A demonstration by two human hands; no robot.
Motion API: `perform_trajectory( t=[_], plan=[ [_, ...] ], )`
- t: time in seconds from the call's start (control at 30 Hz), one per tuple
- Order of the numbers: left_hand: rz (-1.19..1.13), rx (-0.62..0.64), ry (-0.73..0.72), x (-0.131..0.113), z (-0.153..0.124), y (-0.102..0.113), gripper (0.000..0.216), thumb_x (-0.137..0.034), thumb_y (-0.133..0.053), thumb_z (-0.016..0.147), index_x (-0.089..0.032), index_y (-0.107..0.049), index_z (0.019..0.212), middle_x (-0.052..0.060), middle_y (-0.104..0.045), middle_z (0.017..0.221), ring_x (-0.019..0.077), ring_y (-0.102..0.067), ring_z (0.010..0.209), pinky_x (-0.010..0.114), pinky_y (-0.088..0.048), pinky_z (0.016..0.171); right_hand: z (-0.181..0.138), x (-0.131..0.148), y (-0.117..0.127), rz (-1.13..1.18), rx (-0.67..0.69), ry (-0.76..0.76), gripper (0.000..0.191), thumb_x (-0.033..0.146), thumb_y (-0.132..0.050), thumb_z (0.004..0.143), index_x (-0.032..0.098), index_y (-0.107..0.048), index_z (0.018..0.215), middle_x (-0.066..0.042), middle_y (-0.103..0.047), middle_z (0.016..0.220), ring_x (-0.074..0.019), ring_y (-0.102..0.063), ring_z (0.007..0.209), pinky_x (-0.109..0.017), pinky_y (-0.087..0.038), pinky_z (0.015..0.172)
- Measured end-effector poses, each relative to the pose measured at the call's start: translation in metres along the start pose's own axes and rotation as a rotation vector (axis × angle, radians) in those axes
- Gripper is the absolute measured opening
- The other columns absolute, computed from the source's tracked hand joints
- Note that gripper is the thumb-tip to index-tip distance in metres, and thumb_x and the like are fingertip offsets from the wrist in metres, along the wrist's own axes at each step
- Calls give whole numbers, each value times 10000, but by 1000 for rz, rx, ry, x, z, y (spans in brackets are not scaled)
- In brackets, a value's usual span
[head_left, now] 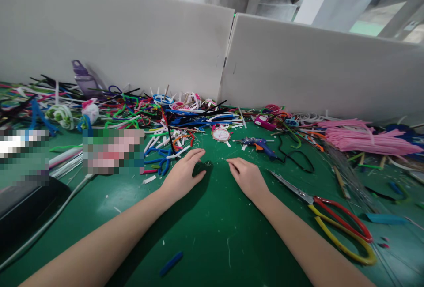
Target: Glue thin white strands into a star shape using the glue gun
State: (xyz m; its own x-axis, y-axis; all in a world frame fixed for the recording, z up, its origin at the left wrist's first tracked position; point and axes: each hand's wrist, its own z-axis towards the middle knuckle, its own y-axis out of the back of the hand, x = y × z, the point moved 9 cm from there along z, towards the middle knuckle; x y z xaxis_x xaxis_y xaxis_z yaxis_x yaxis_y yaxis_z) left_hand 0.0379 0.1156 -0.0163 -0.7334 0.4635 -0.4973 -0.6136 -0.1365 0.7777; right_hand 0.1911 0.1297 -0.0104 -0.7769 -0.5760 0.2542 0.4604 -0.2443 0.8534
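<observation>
My left hand (185,174) hovers over or rests on the green table with its fingers stretched forward and the thumb apart; nothing shows in it. Facing it, my right hand (249,177) has its thumb and fingers pressed together in a pinch. A faint thin strand seems to run from those fingertips, too fine to name. Beyond both hands lies a small round white piece with a pink rim (221,134). A blue glue gun (261,145) lies just past my right hand. Blue pipe cleaner pieces (161,160) are beside my left hand.
Large scissors (344,223) with red and yellow handles lie right of my right arm. Bundled pink pipe cleaners (367,137) sit farther right. A purple bottle (86,81) stands at the back left, by a grey partition (132,39). A white cable (49,223) crosses the left side.
</observation>
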Motion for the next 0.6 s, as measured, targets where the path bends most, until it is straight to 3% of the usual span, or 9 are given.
perform_trajectory(
  t=[0.23, 0.6],
  plan=[
    [-3, -12, -16, 0, 0, 0, 473, -227, -495, 812, -228, -381, 1271, 66, -434, 1301, 173, -572, 982, 344, -462, 898, 0, 11, -10, -106, 76, 116, 269, 151, -363, 881, 133, -617, 966, -90, -660, 852, -181, -619, 799, -319, -498, 706],
    [-15, -13, -10, -1, 0, 0, 476, -217, -507, 806, -226, -389, 1267, 65, -440, 1294, 166, -579, 965, 338, -465, 897, 0, 19, -10, -122, 100, 162, 265, 128, -364, 877, 127, -616, 958, -93, -660, 827, -181, -623, 787, -311, -491, 688]
  ],
)
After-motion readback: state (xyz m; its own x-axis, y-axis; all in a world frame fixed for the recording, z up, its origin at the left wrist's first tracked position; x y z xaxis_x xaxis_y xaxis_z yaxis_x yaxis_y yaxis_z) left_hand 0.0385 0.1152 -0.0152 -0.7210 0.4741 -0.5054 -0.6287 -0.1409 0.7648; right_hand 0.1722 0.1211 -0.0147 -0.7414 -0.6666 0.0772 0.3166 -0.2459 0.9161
